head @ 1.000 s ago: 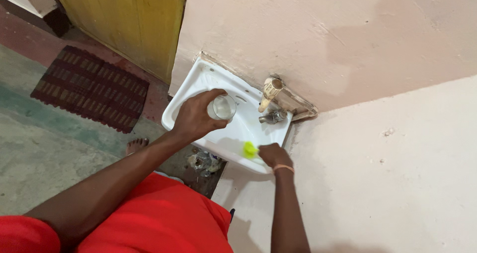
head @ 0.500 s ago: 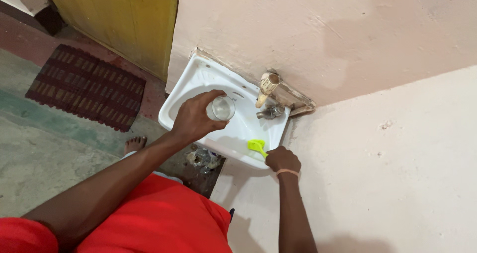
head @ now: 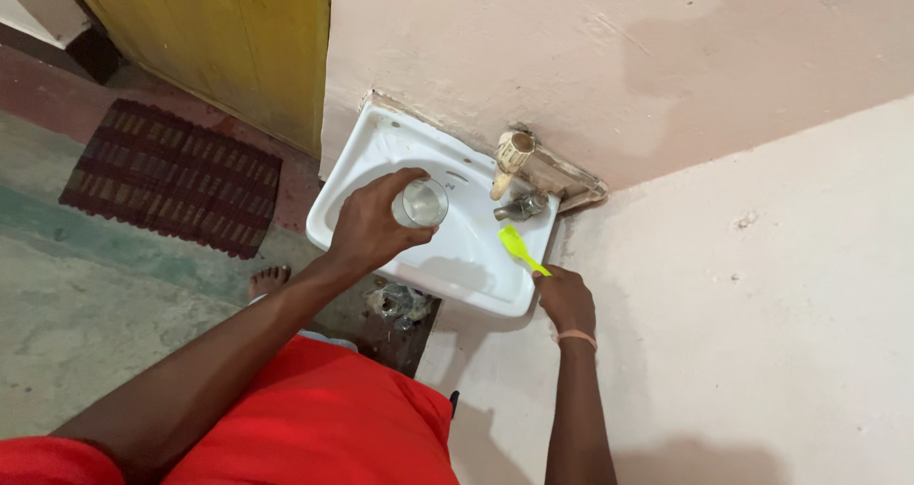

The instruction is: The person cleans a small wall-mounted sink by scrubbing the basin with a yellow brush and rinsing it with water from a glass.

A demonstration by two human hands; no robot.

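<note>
1. Landmark: a small white ceramic wall-mounted basin point(head: 381, 147) set in the corner where two pale pink plastered walls point(head: 666, 57) meet.
2. Left hand point(head: 369, 228): over the middle of the basin, fingers curled around a clear round drinking glass point(head: 424, 202), thumb on the near side. The glass is held roughly upright above the basin bowl, mouth towards the camera.
3. Right hand point(head: 568, 299): just outside the basin's right front corner, fingers closed around the handle of a bright yellow-green plastic brush point(head: 519, 247).
4. The brush slants from that hand up and in over the basin's right rim, its head lying just below the tap; whether the head touches the basin cannot be told.
5. A dull metal tap point(head: 522, 206) stands at the basin's back right edge, with a beige cylindrical fitting point(head: 509, 157) directly behind it against the wall.
6. A thin orange band point(head: 576, 336) circles the right wrist, below the basin.
7. A red garment point(head: 314, 418) fills the lower foreground, nearer the camera than the basin.
8. A bare foot point(head: 271, 278) shows on the grey floor left of and below the basin.
9. A dark red patterned doormat point(head: 171, 176) lies on the floor well to the left of the basin, before a yellow wooden door point(head: 219, 38).
10. Crumpled clear wrapping point(head: 400, 304) lies on the floor under the basin's front edge.
</note>
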